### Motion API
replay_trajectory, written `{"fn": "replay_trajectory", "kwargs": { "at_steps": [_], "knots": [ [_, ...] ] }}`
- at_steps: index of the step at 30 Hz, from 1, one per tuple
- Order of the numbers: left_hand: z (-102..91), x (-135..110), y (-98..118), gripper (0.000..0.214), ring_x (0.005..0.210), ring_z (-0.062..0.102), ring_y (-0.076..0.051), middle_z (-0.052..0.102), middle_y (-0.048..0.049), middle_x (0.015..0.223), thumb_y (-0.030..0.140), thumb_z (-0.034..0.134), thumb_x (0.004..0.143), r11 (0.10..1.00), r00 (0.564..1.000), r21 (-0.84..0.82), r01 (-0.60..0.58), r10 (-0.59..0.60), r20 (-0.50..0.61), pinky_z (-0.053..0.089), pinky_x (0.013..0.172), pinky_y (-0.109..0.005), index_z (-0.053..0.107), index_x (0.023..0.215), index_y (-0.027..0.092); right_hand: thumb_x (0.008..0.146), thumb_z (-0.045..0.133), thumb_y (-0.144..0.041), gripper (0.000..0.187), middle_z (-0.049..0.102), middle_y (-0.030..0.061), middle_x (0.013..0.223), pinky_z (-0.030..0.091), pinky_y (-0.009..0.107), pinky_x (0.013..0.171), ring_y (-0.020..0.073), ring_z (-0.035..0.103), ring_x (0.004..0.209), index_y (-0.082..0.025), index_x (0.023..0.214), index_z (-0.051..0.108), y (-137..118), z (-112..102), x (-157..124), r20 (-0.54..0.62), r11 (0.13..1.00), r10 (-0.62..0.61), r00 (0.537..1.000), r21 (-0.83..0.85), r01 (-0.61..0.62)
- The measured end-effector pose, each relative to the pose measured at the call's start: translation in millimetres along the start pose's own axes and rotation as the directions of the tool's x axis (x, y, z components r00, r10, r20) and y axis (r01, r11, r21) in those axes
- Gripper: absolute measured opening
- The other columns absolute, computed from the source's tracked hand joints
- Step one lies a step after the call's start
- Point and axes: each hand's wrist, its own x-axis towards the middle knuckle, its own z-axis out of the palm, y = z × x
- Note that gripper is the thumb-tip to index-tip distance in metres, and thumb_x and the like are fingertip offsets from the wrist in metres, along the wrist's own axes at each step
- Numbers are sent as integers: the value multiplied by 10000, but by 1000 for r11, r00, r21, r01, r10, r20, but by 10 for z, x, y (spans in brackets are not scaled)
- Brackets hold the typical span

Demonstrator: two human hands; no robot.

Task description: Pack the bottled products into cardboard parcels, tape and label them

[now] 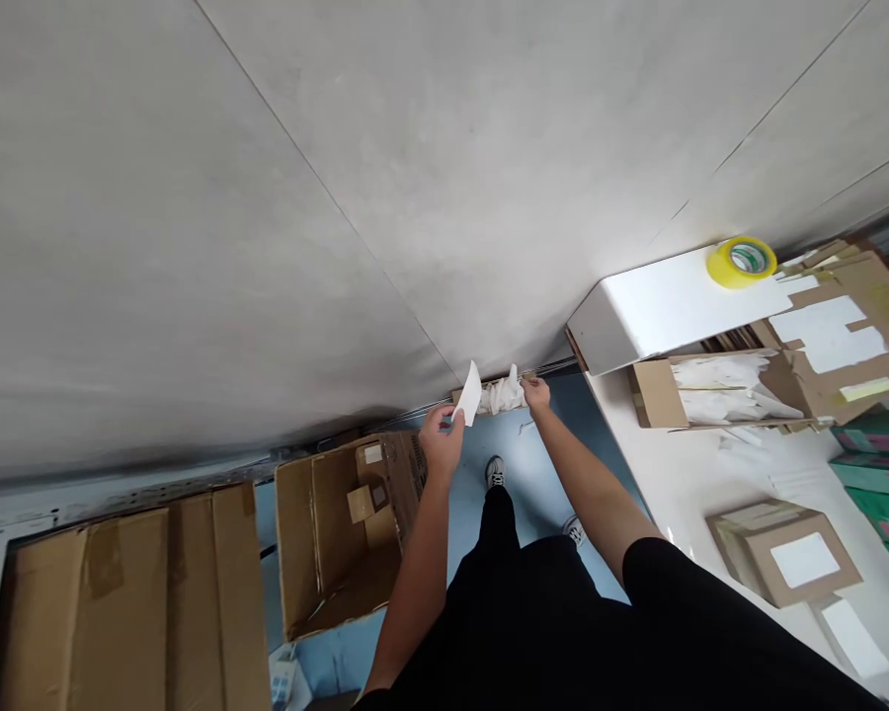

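My left hand (443,436) pinches a thin white slip of paper (469,395) between thumb and fingers, holding it up by the wall. Just to the right, crumpled white papers (501,395) fill a narrow cardboard box, its brown edge showing at both ends. My right hand (537,392) is closed at the right end of that box. What its fingertips grip, the box edge or a paper, is too small to make out.
An open cardboard box (348,533) stands at left, beside a closed carton (125,602). On the white table (682,474) at right are a yellow tape roll (724,269), a box of white papers (659,393) and a labelled carton (792,553). A grey wall (415,178) rises ahead.
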Motion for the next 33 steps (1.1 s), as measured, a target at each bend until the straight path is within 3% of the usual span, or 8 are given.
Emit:
{"fn": "replay_trajectory", "kwargs": {
  "at_steps": [5, 8, 11, 17, 21, 24, 29, 33],
  "knots": [
    [169, 87, 36, 172, 873, 683, -208, 749, -72, 981, 369, 663, 912, 999, 999, -18, -36, 36, 25, 545, 742, -310, 752, 900, 222, 721, 663, -431, 205, 740, 53, 829, 503, 346, 854, 209, 652, 822, -233, 746, 618, -129, -131, -78, -95, 993, 108, 990, -36, -112],
    [344, 117, 129, 144, 897, 691, -215, 751, -71, 983, 345, 672, 900, 996, 992, -26, -89, 91, 83, 552, 794, -323, 754, 894, 228, 736, 684, -522, 295, 725, 27, 840, 501, 322, 833, 196, 627, 802, -233, 774, 644, -379, -297, -334, -94, 1000, 6, 996, 18, -4],
    [581, 93, 291, 121, 939, 698, -227, 751, -82, 1009, 322, 674, 898, 985, 976, -31, -170, 172, 135, 552, 819, -335, 758, 893, 235, 799, 666, -624, 410, 635, -6, 702, 478, 290, 750, 177, 554, 728, -239, 676, 598, -702, -535, -688, -68, 986, -126, 990, 105, 133],
    [1175, -164, 786, 68, 1012, 701, -250, 741, -98, 1063, 270, 693, 886, 922, 900, -71, -381, 387, 198, 544, 949, -386, 756, 866, 256, 849, 673, -639, 429, 697, 37, 770, 488, 317, 726, 215, 607, 778, -237, 710, 725, -1168, -1252, -1121, 9, 942, -233, 972, 250, 224],
    [1590, -504, 1151, 89, 1036, 700, -262, 738, -102, 1074, 254, 689, 887, 832, 763, -173, -527, 553, 333, 537, 976, -401, 777, 896, 262, 822, 706, -605, 382, 756, 35, 813, 522, 338, 794, 231, 655, 828, -235, 767, 782, -1190, -1871, -1194, -112, 927, -184, 977, 312, 210],
    [1898, -899, 1412, 125, 1059, 693, -285, 741, -125, 1089, 275, 683, 907, 758, 648, -232, -609, 645, 406, 524, 1006, -432, 794, 962, 260, 756, 777, -546, 324, 767, 37, 796, 531, 343, 783, 230, 664, 802, -223, 761, 791, -1109, -2357, -1284, -235, 907, -95, 967, 379, 182],
    [2358, -1711, 1849, 150, 1128, 674, -318, 736, -163, 1161, 338, 678, 938, 691, 524, -338, -639, 713, 466, 505, 1060, -488, 800, 973, 259, 692, 812, -486, 280, 730, 25, 716, 510, 322, 706, 207, 629, 724, -212, 715, 760, -854, -3198, -1516, -449, 833, 77, 890, 519, 189],
    [2668, -2287, 2165, 242, 1260, 622, -361, 708, -158, 1284, 401, 826, 832, 579, 277, -468, -668, 777, 565, 468, 1122, -533, 799, 1041, 281, 729, 741, -501, 285, 696, 17, 698, 491, 315, 687, 200, 606, 721, -217, 707, 718, -558, -3912, -1705, -617, 803, 150, 772, 533, 269]
  ]
}}
